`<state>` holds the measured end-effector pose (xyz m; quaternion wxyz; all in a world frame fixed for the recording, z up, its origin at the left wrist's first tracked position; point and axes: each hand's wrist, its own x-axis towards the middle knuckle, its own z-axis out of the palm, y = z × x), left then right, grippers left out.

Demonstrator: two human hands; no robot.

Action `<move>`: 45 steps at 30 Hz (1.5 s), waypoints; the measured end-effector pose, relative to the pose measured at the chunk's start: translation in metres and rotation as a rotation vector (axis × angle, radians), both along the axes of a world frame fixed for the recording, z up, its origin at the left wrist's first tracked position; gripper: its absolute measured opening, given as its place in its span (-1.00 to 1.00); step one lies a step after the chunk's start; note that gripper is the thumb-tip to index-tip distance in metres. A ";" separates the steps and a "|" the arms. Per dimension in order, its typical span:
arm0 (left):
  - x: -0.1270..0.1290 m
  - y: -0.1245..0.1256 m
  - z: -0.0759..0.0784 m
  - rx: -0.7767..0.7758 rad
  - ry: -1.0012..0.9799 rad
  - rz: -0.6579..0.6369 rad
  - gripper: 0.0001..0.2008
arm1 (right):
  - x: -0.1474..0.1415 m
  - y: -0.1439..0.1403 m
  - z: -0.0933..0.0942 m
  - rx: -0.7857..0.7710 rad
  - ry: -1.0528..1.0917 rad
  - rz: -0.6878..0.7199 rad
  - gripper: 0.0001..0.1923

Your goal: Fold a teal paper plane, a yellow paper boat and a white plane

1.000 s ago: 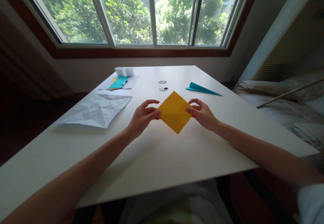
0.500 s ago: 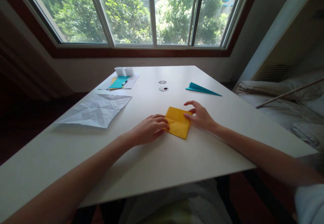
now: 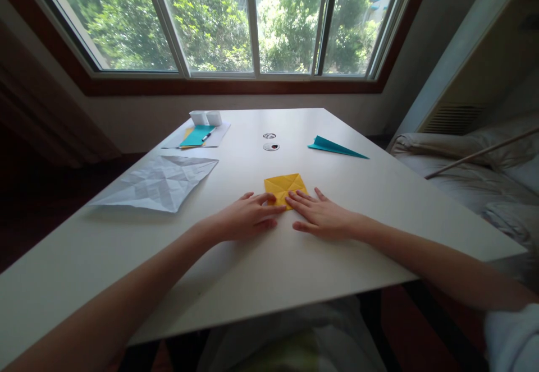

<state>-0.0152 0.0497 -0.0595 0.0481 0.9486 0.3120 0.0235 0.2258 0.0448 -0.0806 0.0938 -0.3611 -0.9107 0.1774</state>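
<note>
A folded yellow paper square (image 3: 284, 185) lies flat on the white table (image 3: 261, 260), showing crease lines. My left hand (image 3: 248, 218) rests palm down with its fingertips on the paper's near left edge. My right hand (image 3: 322, 215) lies flat too, its fingers spread and touching the paper's near right edge. Both hands press on the paper from the near side; neither one grips it.
A large creased white sheet (image 3: 158, 182) lies at the left. A teal folded paper plane (image 3: 334, 146) sits at the right. At the back left are teal and yellow papers (image 3: 196, 136), a pen and two small white boxes (image 3: 206, 117). A round cable hole (image 3: 271, 146) is mid-table. A bed stands right of the table.
The yellow paper was held up in the air by both hands, then came down onto the table. It now lies flat, and both hands have flattened out against its near edges.
</note>
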 end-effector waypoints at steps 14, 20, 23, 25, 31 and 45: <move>-0.002 -0.004 0.001 -0.021 0.035 -0.043 -0.57 | 0.018 0.026 0.001 0.063 -0.251 -0.177 -0.26; 0.010 -0.016 0.007 -0.107 -0.105 -0.102 -0.67 | 0.015 0.022 0.001 0.181 -0.257 -0.207 -0.36; 0.014 -0.015 0.004 -0.104 -0.183 -0.092 -0.76 | 0.012 0.020 0.000 0.210 -0.239 -0.162 -0.40; 0.015 -0.012 0.001 -0.079 -0.225 -0.082 -0.77 | 0.011 0.020 -0.001 0.230 -0.216 -0.130 -0.42; 0.020 0.000 -0.010 0.095 -0.226 0.149 -0.82 | 0.009 0.020 -0.001 0.300 -0.093 -0.036 -0.61; 0.019 -0.003 -0.006 0.141 -0.010 0.384 -0.49 | 0.008 0.018 0.005 0.339 -0.065 -0.040 -0.58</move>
